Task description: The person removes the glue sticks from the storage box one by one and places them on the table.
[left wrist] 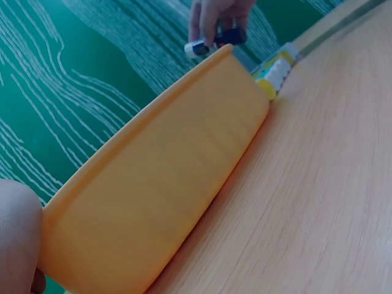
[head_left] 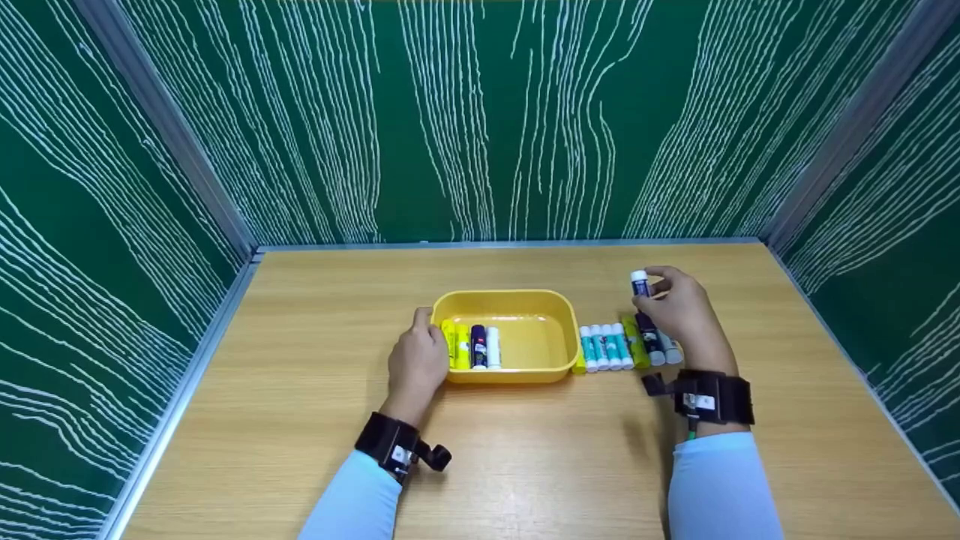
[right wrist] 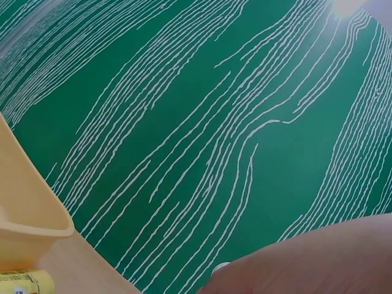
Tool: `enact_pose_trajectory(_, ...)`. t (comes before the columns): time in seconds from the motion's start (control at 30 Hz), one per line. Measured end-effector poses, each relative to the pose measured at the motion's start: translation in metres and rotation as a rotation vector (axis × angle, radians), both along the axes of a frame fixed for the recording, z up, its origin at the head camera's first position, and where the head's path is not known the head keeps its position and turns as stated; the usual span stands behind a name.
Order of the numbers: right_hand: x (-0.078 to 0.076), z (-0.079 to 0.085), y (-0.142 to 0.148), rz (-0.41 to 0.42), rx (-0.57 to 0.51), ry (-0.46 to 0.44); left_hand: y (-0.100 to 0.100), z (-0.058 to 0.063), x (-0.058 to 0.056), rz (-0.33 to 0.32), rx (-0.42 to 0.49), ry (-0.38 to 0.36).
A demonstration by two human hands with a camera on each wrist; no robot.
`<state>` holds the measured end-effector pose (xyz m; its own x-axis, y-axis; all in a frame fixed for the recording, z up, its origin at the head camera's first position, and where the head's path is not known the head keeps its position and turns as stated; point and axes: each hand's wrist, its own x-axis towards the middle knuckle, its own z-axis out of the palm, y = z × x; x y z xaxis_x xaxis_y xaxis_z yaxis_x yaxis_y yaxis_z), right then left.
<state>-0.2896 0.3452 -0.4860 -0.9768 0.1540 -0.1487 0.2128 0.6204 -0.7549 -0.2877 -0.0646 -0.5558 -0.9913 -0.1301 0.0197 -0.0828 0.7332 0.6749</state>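
My left hand point(head_left: 417, 361) grips the left end of a yellow plastic tray point(head_left: 536, 376) at its rim. Inside the tray's left part, two yellow glue sticks point(head_left: 462, 347), a dark one point(head_left: 478, 346) and a white one point(head_left: 493, 347) lie side by side. With thumb and fingers, my right hand point(head_left: 684, 307) pinches a dark glue stick with a white cap point(head_left: 639, 283), raised above the table to the right of the tray. In the left wrist view this glue stick point(left wrist: 197, 48) shows beyond the tray's far corner.
Right of the tray lies a row of glue sticks: several white-and-teal ones point(head_left: 607, 347), a yellow-green one point(head_left: 636, 343) and dark ones point(head_left: 649, 339), partly below my right hand. The wooden table point(head_left: 525, 457) is bordered by green walls point(head_left: 517, 120) with white lines.
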Motion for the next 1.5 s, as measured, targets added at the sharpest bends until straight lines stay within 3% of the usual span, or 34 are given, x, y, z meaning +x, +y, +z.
enact_pose_trajectory(0.7, 0.004, -0.015, 0.013, -0.095, -0.067, -0.106, 0.001, 0.001, 0.0, 0.014, 0.002, -0.007)
enact_pose_trajectory(0.93, 0.008, -0.02, 0.02, -0.198, -0.146, -0.194, 0.002, 0.002, 0.0, 0.02, 0.003, -0.016)
enact_pose_trajectory(1.07, 0.008, -0.026, 0.028, -0.218, -0.118, -0.211, 0.002, 0.003, 0.0, 0.02, 0.01, -0.015)
enact_pose_trajectory(1.5, 0.004, -0.036, 0.042, -0.143, 0.07, -0.324, 0.001, 0.001, -0.002, 0.019, 0.009, -0.046)
